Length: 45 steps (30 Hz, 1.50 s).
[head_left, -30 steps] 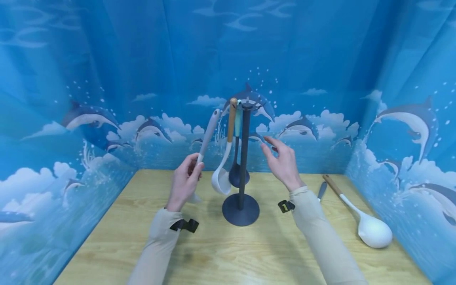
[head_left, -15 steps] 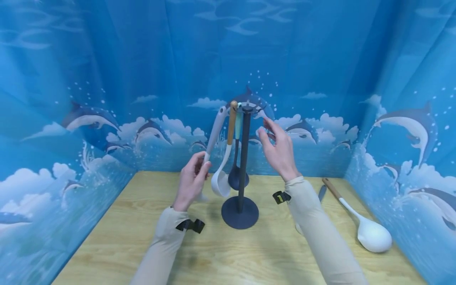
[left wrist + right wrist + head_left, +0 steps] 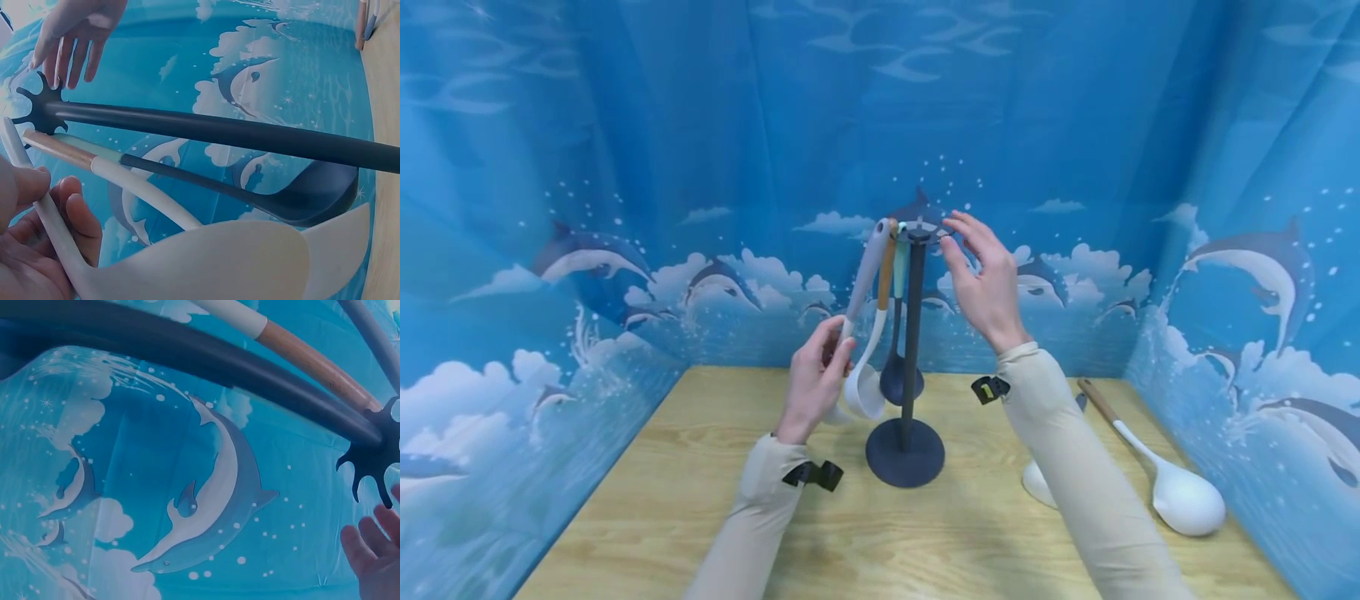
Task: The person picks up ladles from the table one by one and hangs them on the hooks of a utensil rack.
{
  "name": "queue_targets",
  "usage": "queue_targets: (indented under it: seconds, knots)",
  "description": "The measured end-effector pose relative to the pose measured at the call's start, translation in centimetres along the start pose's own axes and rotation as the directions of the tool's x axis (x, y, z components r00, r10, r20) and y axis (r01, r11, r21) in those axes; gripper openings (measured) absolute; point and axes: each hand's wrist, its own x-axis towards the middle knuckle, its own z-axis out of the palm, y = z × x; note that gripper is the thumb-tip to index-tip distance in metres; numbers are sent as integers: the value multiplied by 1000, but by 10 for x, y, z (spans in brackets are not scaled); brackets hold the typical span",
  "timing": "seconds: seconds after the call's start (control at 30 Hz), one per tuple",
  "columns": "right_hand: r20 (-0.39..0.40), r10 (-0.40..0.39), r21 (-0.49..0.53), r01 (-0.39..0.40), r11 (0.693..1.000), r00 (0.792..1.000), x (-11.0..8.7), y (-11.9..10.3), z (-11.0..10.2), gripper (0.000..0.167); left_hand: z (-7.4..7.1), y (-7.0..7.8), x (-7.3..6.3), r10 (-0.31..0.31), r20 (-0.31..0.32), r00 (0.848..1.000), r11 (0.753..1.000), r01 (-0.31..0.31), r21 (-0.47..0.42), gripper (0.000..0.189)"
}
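Note:
In the head view my left hand (image 3: 815,379) pinches the neck of a white utensil with a grey handle (image 3: 868,262). Its broad white head (image 3: 212,262) fills the lower left wrist view; its exact kind is unclear. The handle's top is beside the hooks of a black utensil stand (image 3: 912,350); whether it touches a hook I cannot tell. A wooden-handled white ladle (image 3: 865,392) and a mint-handled dark ladle (image 3: 901,379) hang there. My right hand (image 3: 988,283) has its fingers extended at the hooked top (image 3: 375,447), touching or almost touching a hook.
On the table (image 3: 700,500) at the right lies a large white ladle (image 3: 1187,498) with a wooden handle. Another white-headed utensil (image 3: 1037,483) lies partly hidden under my right forearm. A blue dolphin-print curtain (image 3: 820,108) encloses the back and sides.
My left hand has brought the grey-handled utensil right, up against the hanging ladles. My right hand has risen to the stand's top. The stand stays in place.

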Motion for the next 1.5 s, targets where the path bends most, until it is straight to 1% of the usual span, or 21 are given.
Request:
queue_targets:
  seconds: [0.07, 0.17, 0.3, 0.4, 0.47, 0.63, 0.73, 0.87, 1.07, 1.27, 1.5]
  knots:
    - [25, 1, -26, -1, 1000, 1000, 2, 0, 0, 34, 1, 1, 0, 1, -1, 1000, 1000, -1, -3, 29]
    - [41, 4, -50, -2, 999, 999, 4, 1, 0, 33, 3, 1, 0, 0, -2, 1000, 1000, 0, -7, 31]
    - [45, -23, -64, 25, 998, 999, 7, 2, 0, 31, 6, 1, 1, -16, -4, 1000, 1000, 16, -3, 33]
    - [64, -41, -81, 46, 996, 997, 10, 3, 0, 32, 8, 4, 1, -32, -10, 999, 999, 32, 8, 34]
    - [77, -48, -93, 56, 994, 996, 11, 3, 0, 32, 8, 11, 1, -36, -11, 999, 999, 36, 11, 35]
    - [97, -65, -107, 75, 991, 993, 13, 3, 1, 33, 4, 34, -1, -31, 0, 1000, 1000, 31, 4, 37]
    - [101, -71, -91, 80, 993, 992, 13, 3, 1, 33, 2, 41, -3, -23, 3, 1000, 1000, 23, -5, 39]
    - [91, -74, -66, 81, 995, 993, 13, 3, 1, 32, 3, 42, -3, -25, 13, 1000, 1000, 26, -17, 41]
    - [92, -70, -37, 74, 997, 993, 13, 5, 1, 32, 6, 39, -4, -49, 28, 998, 998, 50, -24, 41]
    - [88, -73, -55, 78, 995, 993, 12, 6, 1, 32, 9, 39, -6, -79, 42, 996, 996, 81, -30, 43]
    - [78, -85, -61, 90, 994, 993, 12, 7, 1, 32, 9, 41, -6, -76, 47, 996, 996, 78, -37, 42]
